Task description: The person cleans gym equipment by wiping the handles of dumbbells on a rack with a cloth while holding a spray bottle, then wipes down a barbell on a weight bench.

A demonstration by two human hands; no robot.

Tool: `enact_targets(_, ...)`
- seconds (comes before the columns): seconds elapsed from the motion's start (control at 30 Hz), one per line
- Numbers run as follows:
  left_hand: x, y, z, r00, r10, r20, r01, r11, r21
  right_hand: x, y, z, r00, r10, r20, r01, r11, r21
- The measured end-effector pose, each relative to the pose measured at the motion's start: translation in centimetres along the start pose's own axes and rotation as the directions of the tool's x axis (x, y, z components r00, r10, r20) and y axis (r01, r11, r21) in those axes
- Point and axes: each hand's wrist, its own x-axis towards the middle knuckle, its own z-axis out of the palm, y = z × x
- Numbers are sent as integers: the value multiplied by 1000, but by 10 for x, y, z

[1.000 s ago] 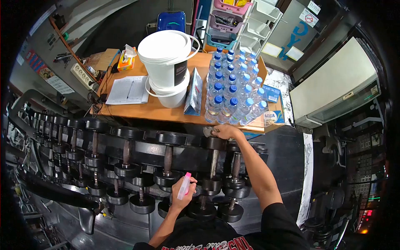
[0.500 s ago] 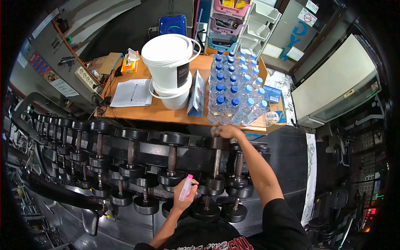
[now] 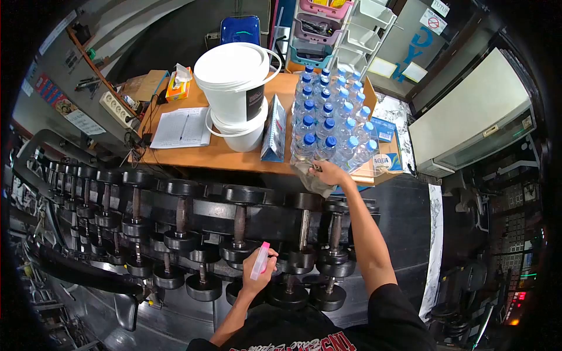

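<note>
My left hand (image 3: 255, 282) is closed around a small clear bottle with a pink top (image 3: 260, 262), probably a spray bottle, held upright over the near dumbbells. A crumpled grey cloth (image 3: 311, 179) hangs from the fingers of my right hand (image 3: 330, 173). Cloth and hand are at the front edge of the table, just in front of the water bottles (image 3: 326, 126). Below them a black dumbbell (image 3: 304, 228) with a worn metal handle lies on the rack.
Rows of black dumbbells (image 3: 181, 213) stretch to the left. On the wooden table (image 3: 193, 157) stand two stacked white buckets (image 3: 231, 76), a desk calendar (image 3: 274, 131), an open notebook (image 3: 181, 127) and a tissue box (image 3: 178, 86). A white-topped cabinet (image 3: 468, 111) stands at right.
My right hand has lifted off the far head of the dumbbell and moved up and slightly right, and more of the cloth shows. My left hand stays almost in place with the bottle.
</note>
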Motion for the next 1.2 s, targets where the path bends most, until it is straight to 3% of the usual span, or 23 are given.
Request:
enact_targets(0.07,0,-1,0,1000,15,0,-15,1000,7,13,16,27,990,96,-101,-108,987,-116)
enact_targets(0.1,-1,-3,-2,999,33,34,-34,999,30,20,35,53,984,14,-179,-30,996,-87)
enact_targets(0.13,-1,-4,-3,996,51,66,-54,997,52,19,30,58,983,12,-182,-28,996,-86)
enact_targets(0.23,-6,-3,-7,997,36,61,-40,998,56,15,3,56,997,45,61,-39,994,-100)
enact_targets(0.33,-12,-6,-9,999,41,25,-41,999,26,-10,-28,32,998,-60,36,65,989,-133)
enact_targets(0.47,-14,-9,-10,999,26,25,-26,999,36,-55,-57,21,989,-83,-121,65,987,-145)
enact_targets(0.53,-14,-7,-7,999,-25,-32,24,999,-40,-83,-79,12,994,-64,-91,56,994,-94)
enact_targets(0.6,-13,-3,-5,999,-23,-33,22,999,-43,-111,-84,28,994,15,-107,4,985,175)
enact_targets(0.67,-12,0,-2,999,-16,-33,15,999,-48,-133,-69,68,956,80,-282,6,956,292)
enact_targets(0.73,-11,0,-2,1000,3,-14,-3,1000,-27,-156,-72,92,924,341,-173,-126,699,704)
enact_targets(0.8,-14,0,-3,1000,17,16,-17,1000,-8,-169,-39,133,906,381,-185,-35,502,864)
enact_targets(0.87,-18,0,-4,998,32,52,-32,999,11,-179,-18,168,761,552,-340,31,493,869)
enact_targets(0.9,-20,0,-3,998,32,49,-34,999,23,-182,-34,172,598,656,-461,50,544,838)
enact_targets(0.93,-21,0,-2,998,34,47,-36,999,34,-189,-55,157,619,573,-537,134,597,791)
enact_targets(1.0,-25,0,1,999,28,30,-28,1000,9,-182,-75,156,550,519,-655,53,760,647)
enact_targets(1.03,-27,0,3,1000,20,7,-20,1000,-17,-176,-76,156,622,310,-719,61,896,440)
enact_targets(1.07,-29,1,4,1000,21,13,-21,1000,-16,-159,-52,179,628,80,-774,21,993,119)
enact_targets(1.13,-34,3,6,999,28,30,-29,1000,9,-141,-61,181,748,-111,-654,47,992,-114)
enact_targets(1.17,-37,5,7,999,30,29,-31,999,12,-136,-65,181,747,-112,-656,50,992,-113)
enact_targets(1.2,-40,7,8,999,40,32,-40,999,-11,-131,-67,182,749,-177,-638,12,967,-255)
